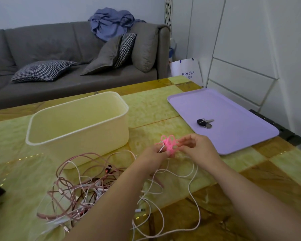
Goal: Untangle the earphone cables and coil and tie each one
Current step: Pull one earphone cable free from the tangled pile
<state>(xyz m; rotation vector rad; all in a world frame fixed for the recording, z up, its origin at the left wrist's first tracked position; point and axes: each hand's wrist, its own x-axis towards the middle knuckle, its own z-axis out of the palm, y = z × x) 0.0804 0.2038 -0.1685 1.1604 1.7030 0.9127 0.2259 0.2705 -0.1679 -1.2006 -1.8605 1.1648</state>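
A bright pink bundle of small loops sits between my two hands above the table. My left hand pinches it from the left, together with a thin white earphone cable that trails down across the table. My right hand pinches the bundle's right side with curled fingers. A tangled heap of dusty-pink and white cables lies on the table at the lower left, partly hidden under my left forearm.
A cream plastic bin stands behind the heap. A lilac tray at the right holds a bunch of keys. The yellow-green table ends at a grey sofa; a white shopping bag stands beyond.
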